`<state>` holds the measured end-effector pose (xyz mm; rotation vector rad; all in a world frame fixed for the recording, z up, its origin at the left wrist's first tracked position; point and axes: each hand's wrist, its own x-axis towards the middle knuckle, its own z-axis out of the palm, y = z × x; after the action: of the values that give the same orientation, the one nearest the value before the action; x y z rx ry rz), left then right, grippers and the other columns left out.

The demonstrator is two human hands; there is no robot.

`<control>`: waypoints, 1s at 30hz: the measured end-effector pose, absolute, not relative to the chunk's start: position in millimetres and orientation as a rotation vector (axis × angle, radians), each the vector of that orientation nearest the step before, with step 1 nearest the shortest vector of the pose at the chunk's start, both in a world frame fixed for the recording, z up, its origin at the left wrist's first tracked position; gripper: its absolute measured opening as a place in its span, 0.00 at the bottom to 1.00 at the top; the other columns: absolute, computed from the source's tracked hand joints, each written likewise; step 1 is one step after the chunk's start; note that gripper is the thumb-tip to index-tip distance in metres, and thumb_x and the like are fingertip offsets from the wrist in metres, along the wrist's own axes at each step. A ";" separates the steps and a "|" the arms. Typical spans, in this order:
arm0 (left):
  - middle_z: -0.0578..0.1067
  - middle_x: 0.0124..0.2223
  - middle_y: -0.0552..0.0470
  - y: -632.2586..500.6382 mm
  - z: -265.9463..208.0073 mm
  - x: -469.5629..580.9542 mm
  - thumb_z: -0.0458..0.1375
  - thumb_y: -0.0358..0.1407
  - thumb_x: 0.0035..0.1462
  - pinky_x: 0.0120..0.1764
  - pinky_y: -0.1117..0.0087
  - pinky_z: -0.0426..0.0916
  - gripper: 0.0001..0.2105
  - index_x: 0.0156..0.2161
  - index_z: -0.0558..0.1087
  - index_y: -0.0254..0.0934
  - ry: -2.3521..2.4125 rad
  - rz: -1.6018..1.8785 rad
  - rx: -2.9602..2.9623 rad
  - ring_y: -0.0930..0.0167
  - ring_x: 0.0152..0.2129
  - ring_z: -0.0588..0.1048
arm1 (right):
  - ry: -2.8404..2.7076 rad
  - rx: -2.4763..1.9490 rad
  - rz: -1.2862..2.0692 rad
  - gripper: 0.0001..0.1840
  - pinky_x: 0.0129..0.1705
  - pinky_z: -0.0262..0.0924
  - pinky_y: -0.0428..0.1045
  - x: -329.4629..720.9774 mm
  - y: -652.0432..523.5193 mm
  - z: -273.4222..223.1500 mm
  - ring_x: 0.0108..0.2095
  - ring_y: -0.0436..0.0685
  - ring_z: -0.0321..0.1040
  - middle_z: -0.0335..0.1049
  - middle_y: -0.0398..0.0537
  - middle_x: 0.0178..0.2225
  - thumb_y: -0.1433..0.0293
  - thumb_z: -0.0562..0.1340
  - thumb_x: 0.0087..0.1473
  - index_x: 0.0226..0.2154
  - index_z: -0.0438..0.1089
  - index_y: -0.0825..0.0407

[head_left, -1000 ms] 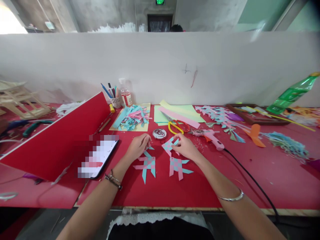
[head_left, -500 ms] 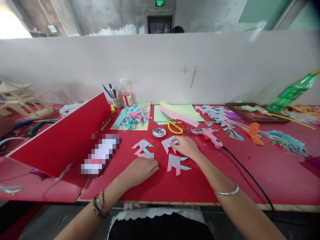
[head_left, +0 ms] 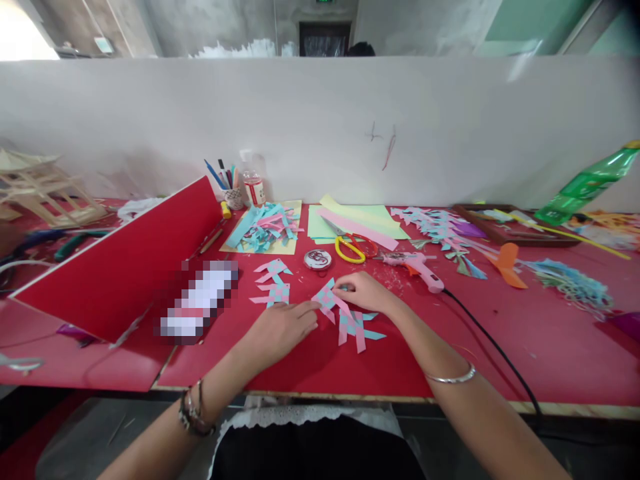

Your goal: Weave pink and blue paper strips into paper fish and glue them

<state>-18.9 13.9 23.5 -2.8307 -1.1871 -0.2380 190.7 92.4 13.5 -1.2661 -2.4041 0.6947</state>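
My right hand [head_left: 367, 291] pinches the upper edge of a pink and blue woven paper fish [head_left: 326, 298], which lies slanted on the red table. My left hand [head_left: 285, 330] is open, palm down, with its fingers stretched towards that fish; the fingertips reach its left edge. Just below my right hand rests another woven paper fish [head_left: 353, 327], partly overlapped by the first one's pink strip. Beyond my left fingers are two more, an upper woven fish [head_left: 274, 269] and a lower woven fish [head_left: 277, 293], partly covered by the hand.
A round tin [head_left: 318, 259], yellow-red scissors [head_left: 350, 248] and a corded pink glue gun [head_left: 423, 270] lie beyond my hands. Cut paper strips [head_left: 265, 227] are piled behind. A red board [head_left: 135, 260] leans at left beside a blurred-out phone-like object [head_left: 200, 300]. A green bottle [head_left: 585, 183] tilts at right.
My right hand has brought its woven paper fish left and nearer to me. My left hand has shifted slightly, its fingertips now at that fish. The two left fish appear further left.
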 end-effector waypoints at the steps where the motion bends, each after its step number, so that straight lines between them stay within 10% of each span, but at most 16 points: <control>1: 0.70 0.48 0.47 10.6 19.0 -14.3 0.43 0.32 0.60 0.39 0.66 0.64 0.12 0.37 0.70 0.36 -1.198 -0.259 -2.793 0.67 0.39 0.71 | -2.404 -1.262 0.690 0.16 0.21 0.44 0.43 190.3 91.9 13.7 0.19 0.47 0.54 0.63 0.41 0.18 0.62 0.54 0.49 0.24 0.71 0.54; 11: 0.68 0.52 0.50 4.1 -4.8 2.6 0.42 0.28 0.59 0.48 0.64 0.61 0.12 0.38 0.68 0.35 -1.443 -0.344 -2.782 0.69 0.46 0.68 | -2.105 -1.580 0.367 0.23 0.25 0.53 0.45 227.4 94.6 47.6 0.24 0.53 0.65 0.71 0.48 0.25 0.56 0.48 0.52 0.33 0.70 0.54; 17: 0.70 0.48 0.48 2.3 -5.2 2.5 0.43 0.28 0.59 0.47 0.63 0.63 0.11 0.36 0.68 0.34 -1.479 -0.383 -2.722 0.68 0.43 0.69 | -1.905 -2.553 0.032 0.25 0.32 0.58 0.54 285.6 102.1 54.4 0.35 0.67 0.68 0.72 0.62 0.32 0.52 0.52 0.45 0.30 0.72 0.55; 30: 0.69 0.47 0.47 1.9 -10.4 3.0 0.43 0.28 0.59 0.44 0.65 0.66 0.11 0.36 0.68 0.33 -1.467 -0.352 -2.737 0.68 0.41 0.70 | -1.917 -2.298 -0.055 0.22 0.36 0.59 0.52 310.0 102.0 22.1 0.41 0.64 0.67 0.69 0.64 0.39 0.66 0.46 0.54 0.48 0.58 0.62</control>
<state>3.0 1.9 -10.4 -2.7366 -1.4671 -0.3524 310.0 102.0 22.1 -2.2977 -1.9171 -0.0548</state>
